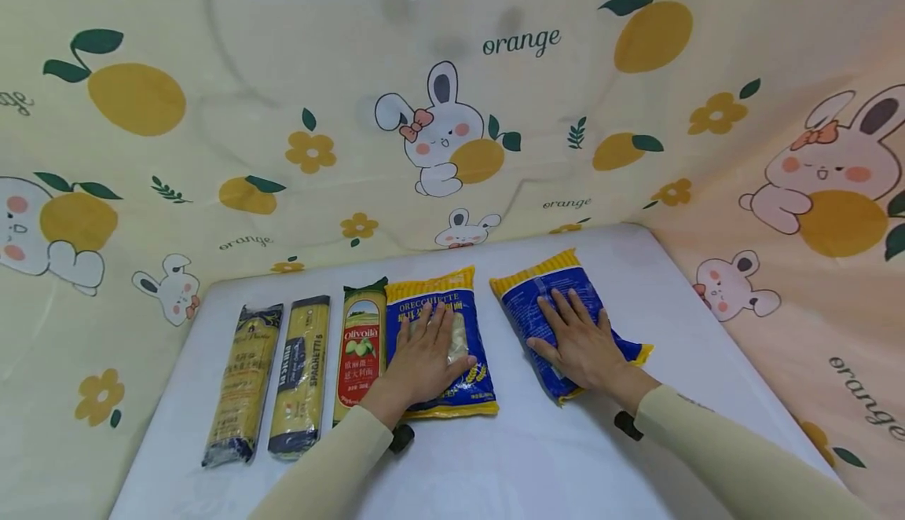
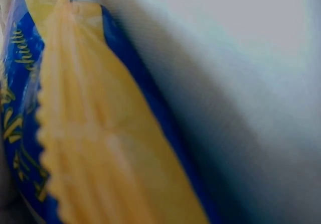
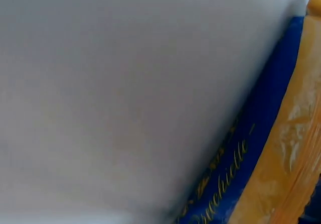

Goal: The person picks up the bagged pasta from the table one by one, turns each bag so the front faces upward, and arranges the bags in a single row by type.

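My left hand (image 1: 424,355) lies flat with straight fingers on a blue and yellow orecchiette bag (image 1: 477,347), which lies face up with a clear window. The right hand (image 1: 583,343) rests, fingers extended, on a second blue and yellow pasta bag (image 1: 519,300), tilted and showing small printed text. In the left wrist view, the crimped yellow end of the left bag (image 2: 95,123) fills much of the frame. The right wrist view catches an edge of the other bag (image 3: 251,163) with "Orecchiette" lettering. Neither palm's underside shows.
Left of the orecchiette bag, touching or nearly so, is a red and green Olivoilà pasta pack (image 1: 359,363). Farther left lie a spaghetti pack (image 1: 300,379) and another long pasta pack (image 1: 243,386). All are on a white table (image 1: 495,473), with a printed curtain (image 1: 339,72) behind.
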The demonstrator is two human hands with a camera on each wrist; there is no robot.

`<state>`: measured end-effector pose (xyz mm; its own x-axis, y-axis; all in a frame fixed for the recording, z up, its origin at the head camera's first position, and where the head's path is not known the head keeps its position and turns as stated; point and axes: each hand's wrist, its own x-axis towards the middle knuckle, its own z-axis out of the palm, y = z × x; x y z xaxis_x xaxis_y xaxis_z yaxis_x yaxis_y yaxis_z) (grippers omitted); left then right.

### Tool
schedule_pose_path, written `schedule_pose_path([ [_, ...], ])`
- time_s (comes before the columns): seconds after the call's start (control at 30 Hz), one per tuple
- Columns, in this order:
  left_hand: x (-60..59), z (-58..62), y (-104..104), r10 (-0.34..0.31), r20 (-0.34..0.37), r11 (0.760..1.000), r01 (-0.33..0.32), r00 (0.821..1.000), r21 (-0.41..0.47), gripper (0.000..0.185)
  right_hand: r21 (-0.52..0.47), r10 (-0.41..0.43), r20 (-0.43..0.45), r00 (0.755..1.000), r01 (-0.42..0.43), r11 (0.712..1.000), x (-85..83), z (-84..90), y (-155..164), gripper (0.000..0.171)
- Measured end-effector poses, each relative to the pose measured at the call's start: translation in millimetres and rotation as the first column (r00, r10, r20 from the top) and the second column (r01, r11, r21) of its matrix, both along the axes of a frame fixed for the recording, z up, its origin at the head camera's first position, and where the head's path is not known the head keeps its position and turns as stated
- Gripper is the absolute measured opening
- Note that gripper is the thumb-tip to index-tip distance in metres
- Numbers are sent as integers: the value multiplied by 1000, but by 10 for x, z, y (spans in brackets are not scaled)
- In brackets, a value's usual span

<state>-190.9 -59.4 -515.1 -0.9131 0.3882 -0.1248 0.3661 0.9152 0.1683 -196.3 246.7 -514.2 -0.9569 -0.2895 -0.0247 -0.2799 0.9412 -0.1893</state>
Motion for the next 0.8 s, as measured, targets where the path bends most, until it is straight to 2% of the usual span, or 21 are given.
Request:
schedule_pose_path([
  [0.17, -7, -2, 5, -2, 5, 1000, 2, 1000, -2, 97, -113, -62, 60, 996, 68, 991, 99, 9, -95, 86],
  [0.27, -7, 11, -8, 1, 8, 1000, -1, 1000, -4, 97, -142, -84, 71, 994, 93, 986, 196, -6, -238, 85],
  [0.47, -5, 53, -28, 3, 14, 1000, -4, 1000, 8, 97, -106, -75, 43, 996, 79, 991, 238, -22, -411, 84],
  [0.67, -9, 59, -23, 1, 22, 1000, -1, 1000, 11, 97, -54, -69, 34, 997, 71, 996, 227, -6, -402, 89],
  [0.8, -19, 106, 10, -7, 47, 1000, 7, 999, 6, 96, -26, -68, 14, 998, 68, 997, 275, -13, -354, 88],
])
